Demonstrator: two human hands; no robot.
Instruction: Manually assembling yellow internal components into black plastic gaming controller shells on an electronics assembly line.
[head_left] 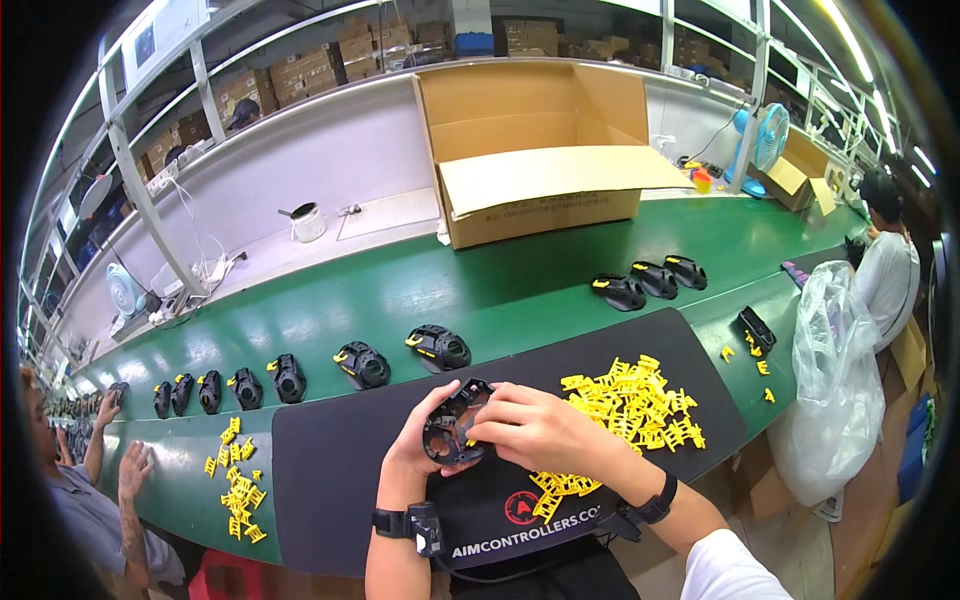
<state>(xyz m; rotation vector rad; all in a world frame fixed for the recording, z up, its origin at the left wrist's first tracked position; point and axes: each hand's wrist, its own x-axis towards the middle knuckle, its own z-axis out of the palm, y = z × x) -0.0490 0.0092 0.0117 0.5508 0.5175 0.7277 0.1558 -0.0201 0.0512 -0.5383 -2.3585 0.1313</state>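
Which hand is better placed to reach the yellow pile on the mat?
Probably the right hand: it is nearer the yellow pile, while the left hand supports the black shell.

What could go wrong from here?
The black shell might slip: the left hand grips it by its edge while the right hand works at it.
Loose pieces could scatter: the yellow pile lies close beside the right forearm.

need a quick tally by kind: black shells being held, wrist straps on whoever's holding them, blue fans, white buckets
Held black shell: 1
Wrist straps: 2
Blue fans: 2
White bucket: 1
Total: 6
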